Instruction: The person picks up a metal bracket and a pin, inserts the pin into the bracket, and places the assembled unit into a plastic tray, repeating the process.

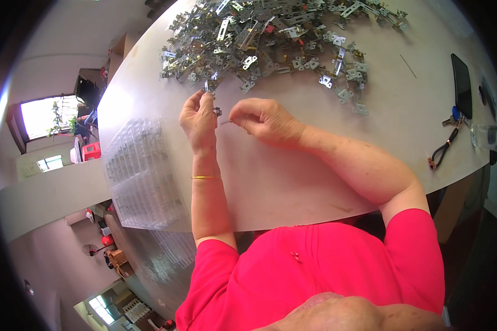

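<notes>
My left hand (197,124) is closed around a small metal bracket (207,86), its bright end poking up past the fingertips. A dark end of what seems the same part (217,111) sticks out beside the palm. Just to the right, my right hand (268,121) pinches a thin metal pin (225,122), which points left toward the bracket without visibly touching it. Beyond both hands spreads a large heap of metal brackets (270,49), silver with some brass-coloured and red bits. My fingers hide most of the held bracket.
A transparent compartmented plastic tray (143,176) lies on the pale table (315,176) by my left forearm. At the right are a black phone (461,85), keys (450,119) and a dark strap (440,151). One thin rod (408,65) lies alone at the far right.
</notes>
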The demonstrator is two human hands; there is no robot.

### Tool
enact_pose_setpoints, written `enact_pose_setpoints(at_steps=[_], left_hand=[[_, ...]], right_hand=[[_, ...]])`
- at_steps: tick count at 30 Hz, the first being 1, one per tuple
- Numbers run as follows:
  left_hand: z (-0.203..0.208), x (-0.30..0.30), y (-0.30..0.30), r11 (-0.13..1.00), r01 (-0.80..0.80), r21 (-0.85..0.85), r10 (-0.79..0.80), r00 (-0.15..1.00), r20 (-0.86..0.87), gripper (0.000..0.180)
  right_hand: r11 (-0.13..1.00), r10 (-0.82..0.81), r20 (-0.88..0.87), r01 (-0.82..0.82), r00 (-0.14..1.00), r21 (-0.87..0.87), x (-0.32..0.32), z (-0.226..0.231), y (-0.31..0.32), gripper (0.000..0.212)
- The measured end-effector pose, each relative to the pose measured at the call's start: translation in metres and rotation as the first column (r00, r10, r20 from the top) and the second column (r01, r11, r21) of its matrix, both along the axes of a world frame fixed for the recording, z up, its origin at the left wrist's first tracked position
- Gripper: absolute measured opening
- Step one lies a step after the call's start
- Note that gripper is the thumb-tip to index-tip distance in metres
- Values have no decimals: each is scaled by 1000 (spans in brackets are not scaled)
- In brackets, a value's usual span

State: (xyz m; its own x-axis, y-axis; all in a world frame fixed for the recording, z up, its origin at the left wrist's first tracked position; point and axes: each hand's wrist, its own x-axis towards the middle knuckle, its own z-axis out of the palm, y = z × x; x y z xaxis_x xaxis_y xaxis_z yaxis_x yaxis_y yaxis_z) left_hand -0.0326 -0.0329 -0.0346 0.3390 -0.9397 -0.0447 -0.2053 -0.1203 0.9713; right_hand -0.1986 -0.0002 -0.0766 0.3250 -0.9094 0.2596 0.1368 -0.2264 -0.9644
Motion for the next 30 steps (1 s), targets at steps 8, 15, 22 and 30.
enact_pose_setpoints(at_steps=[8, 15, 22, 30], left_hand=[[6, -6, 19, 998, 33, -50, -34, 999, -32, 25], [16, -12, 42, 999, 31, -5, -32, 997, -74, 28], [-1, -9, 44, 998, 33, -59, -45, 977, -207, 29], [-14, -1, 39, 997, 35, -72, -56, 945, -322, 30]], right_hand=[[994, -52, 25, 49, 998, 99, 2, 2, -1, 8], [978, -19, 148, -12, 989, 207, 0, 7, -1, 11], [983, -137, 264, 98, 955, 157, 9, -1, -5, 9], [897, -47, 238, -63, 970, 437, 19, 20, -11, 15]])
